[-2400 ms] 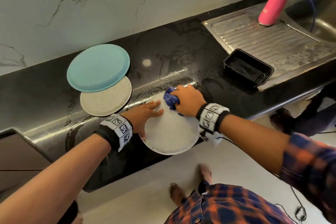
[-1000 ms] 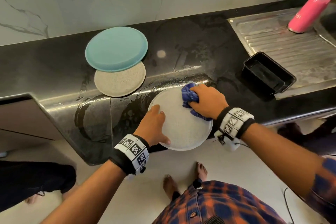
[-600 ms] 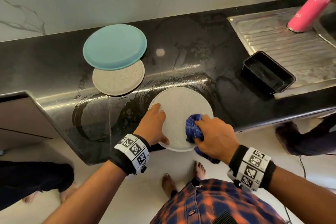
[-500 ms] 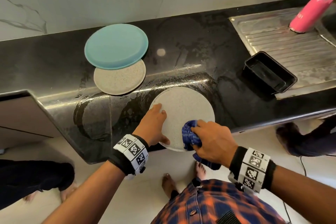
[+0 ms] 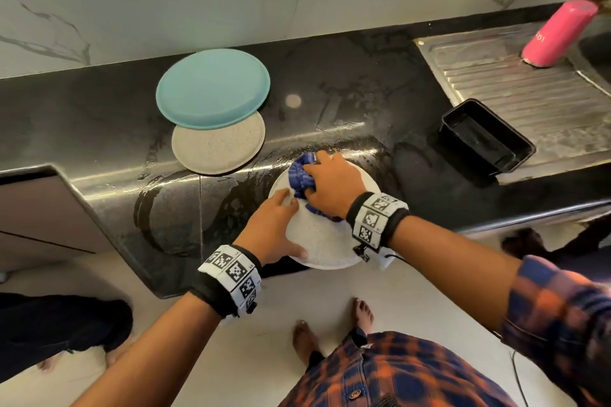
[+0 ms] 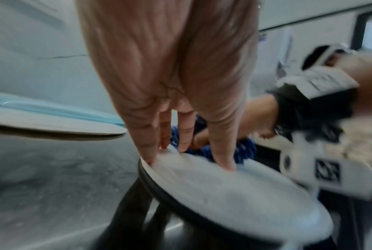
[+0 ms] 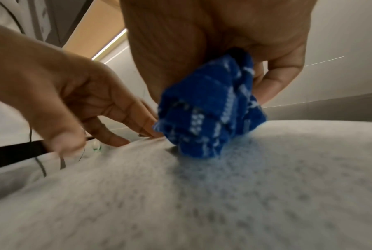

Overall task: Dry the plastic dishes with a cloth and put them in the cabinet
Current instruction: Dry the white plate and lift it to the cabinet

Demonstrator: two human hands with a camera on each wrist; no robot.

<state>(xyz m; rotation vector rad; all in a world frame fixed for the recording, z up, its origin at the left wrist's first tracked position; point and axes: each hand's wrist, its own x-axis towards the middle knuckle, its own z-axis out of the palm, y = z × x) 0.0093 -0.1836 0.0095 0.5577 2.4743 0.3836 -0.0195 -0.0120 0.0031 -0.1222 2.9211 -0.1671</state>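
Note:
A speckled white plate (image 5: 322, 243) lies upside down on the black counter's front edge, partly overhanging it. My left hand (image 5: 274, 228) presses on the plate's left side with straight fingers (image 6: 222, 155), thumb at the near rim. My right hand (image 5: 330, 187) grips a bunched blue cloth (image 5: 301, 177) and holds it against the plate's far part, close to the left fingertips. From the right wrist, the cloth (image 7: 210, 118) sits on the plate (image 7: 223, 194). Further left, a teal plate (image 5: 213, 87) overlaps a second speckled plate (image 5: 220, 147).
A black rectangular tray (image 5: 486, 137) sits at the corner of the steel drainboard (image 5: 529, 89), with a pink bottle (image 5: 558, 33) behind it. The black counter (image 5: 347, 82) is wet around the plate. A cabinet front (image 5: 39, 208) is at lower left. Bare feet (image 5: 330, 330) stand below.
My right hand has swept the blue cloth from the plate's near right edge back up to its far left part. My left hand has stayed pressed on the plate.

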